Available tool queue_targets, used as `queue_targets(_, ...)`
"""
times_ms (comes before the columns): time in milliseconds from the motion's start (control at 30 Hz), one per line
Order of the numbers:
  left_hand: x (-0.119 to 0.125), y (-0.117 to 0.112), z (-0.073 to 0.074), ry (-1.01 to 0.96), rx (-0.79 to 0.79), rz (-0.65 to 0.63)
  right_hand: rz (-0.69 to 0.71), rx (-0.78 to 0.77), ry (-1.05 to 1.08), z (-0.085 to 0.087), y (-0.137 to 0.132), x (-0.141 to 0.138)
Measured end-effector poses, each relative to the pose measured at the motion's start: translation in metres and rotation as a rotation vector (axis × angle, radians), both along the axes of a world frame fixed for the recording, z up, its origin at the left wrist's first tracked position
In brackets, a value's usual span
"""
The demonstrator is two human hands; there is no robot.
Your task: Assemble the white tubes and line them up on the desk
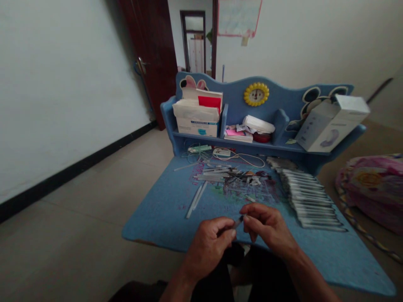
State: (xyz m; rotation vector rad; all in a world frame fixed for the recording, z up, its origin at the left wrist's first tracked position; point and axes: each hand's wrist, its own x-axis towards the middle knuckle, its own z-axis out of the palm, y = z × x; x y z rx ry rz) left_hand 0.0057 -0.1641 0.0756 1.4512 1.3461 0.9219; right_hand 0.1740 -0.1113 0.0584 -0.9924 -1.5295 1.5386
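Over the front edge of the blue desk [151, 218], my left hand [209, 245] is closed round a slim pen [238, 222] with a clear barrel and a dark end. My right hand [270, 228] pinches at that dark end with thumb and forefinger. Whether the dark piece is a cap or a tip is too small to tell. Beyond my hands lies a loose heap of pen parts [217, 173], pale tubes and dark pieces mixed. Two pale tubes [195, 200] lie apart, left of my hands. To the right, many pens [310, 197] are laid side by side in a long stack.
A shelf along the desk's back holds a mask box [197, 121], papers [238, 135] and a tilted white box [333, 121]. A yellow flower clock [256, 94] is fixed above. A pale cord [248, 158] lies beneath the shelf. Right of the desk sits a pink patterned bundle [373, 184].
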Motion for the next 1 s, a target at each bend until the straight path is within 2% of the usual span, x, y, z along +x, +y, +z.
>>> queue_targets(233, -0.001, -0.001, -0.008, 0.032, -0.041, -0.032, 0.161, 0.095, -0.204, 0.013, 0.007, 0.01)
queue_targets(467, -0.001, 0.001, -0.002, 0.188, 0.021, -0.094, 0.282, 0.132, -0.278, 0.016, 0.012, 0.015)
queue_targets(600, 0.0, 0.004, 0.001, 0.295, 0.099, -0.125, 0.294, 0.143, -0.34, 0.008, 0.013, 0.016)
queue_targets(767, 0.001, 0.006, 0.0, 0.351, 0.119, -0.174, 0.308, 0.088, -0.394, -0.001, 0.013, 0.015)
queue_targets(1000, 0.0, 0.006, -0.003, 0.326, 0.104, -0.146, 0.26, 0.099, -0.264, 0.004, 0.015, 0.022)
